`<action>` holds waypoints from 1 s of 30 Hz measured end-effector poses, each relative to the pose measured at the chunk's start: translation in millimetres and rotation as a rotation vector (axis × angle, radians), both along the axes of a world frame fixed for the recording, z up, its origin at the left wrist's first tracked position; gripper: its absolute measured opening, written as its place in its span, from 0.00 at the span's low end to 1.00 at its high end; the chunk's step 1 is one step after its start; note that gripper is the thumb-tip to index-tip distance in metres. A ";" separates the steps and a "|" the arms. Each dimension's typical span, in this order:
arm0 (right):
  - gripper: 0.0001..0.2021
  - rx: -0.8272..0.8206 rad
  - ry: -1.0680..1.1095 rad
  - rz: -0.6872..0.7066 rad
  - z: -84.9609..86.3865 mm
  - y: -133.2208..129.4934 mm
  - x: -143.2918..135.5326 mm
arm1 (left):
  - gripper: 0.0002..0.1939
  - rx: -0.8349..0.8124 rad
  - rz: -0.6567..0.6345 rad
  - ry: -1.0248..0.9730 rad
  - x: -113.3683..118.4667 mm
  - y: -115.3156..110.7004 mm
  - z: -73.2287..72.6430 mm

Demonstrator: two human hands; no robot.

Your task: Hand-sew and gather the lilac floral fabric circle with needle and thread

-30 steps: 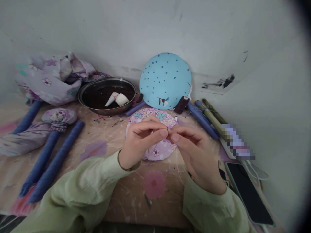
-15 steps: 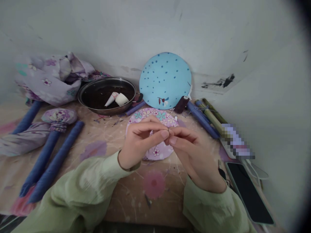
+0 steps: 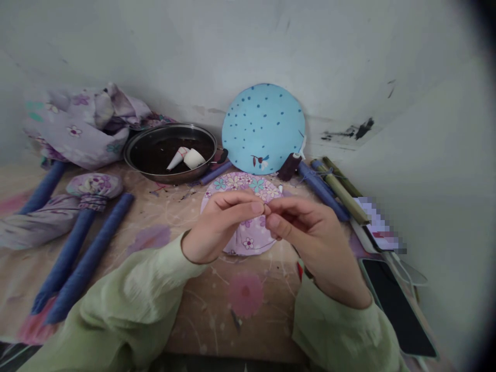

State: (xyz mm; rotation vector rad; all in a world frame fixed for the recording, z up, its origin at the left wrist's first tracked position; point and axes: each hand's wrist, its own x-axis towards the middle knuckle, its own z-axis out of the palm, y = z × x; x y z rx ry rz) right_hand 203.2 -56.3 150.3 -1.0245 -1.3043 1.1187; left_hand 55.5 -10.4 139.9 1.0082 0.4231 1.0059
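My left hand (image 3: 228,219) and my right hand (image 3: 313,235) meet at the fingertips in front of me, each closed in a pinch. Whatever lies between the fingers is too small to make out. Under and behind them a round piece of purple flowered cloth (image 3: 248,243) lies on the table, partly covered by my hands. A spool of dark thread (image 3: 290,166) leans beyond it, in front of a light-blue dotted disc (image 3: 263,124) that rests against the wall.
A metal pan (image 3: 155,150) holding white cones of thread stands at the back left. Blue cloth-wrapped rods (image 3: 93,258) and bunched flowered fabric (image 3: 77,124) lie left. On the right are bamboo-like sticks (image 3: 341,188) and a phone (image 3: 399,307) with a cable.
My right hand has turned slightly and its wrist has shifted right. My left hand has moved a little left and straightened. The fingertips still meet.
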 end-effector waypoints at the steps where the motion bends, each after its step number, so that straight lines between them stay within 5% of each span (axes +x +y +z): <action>1: 0.04 0.012 -0.007 -0.021 -0.1 -0.1 0.9 | 0.04 -0.022 -0.001 -0.001 0.2 0.0 0.1; 17: 0.05 0.172 -0.093 -0.188 0.4 -4.3 7.3 | 0.06 -0.180 -0.160 0.015 1.5 -3.8 -3.4; 30: 0.05 0.348 -0.259 -0.301 3.8 -5.1 4.2 | 0.08 -0.077 -0.089 0.117 2.7 -4.8 -3.1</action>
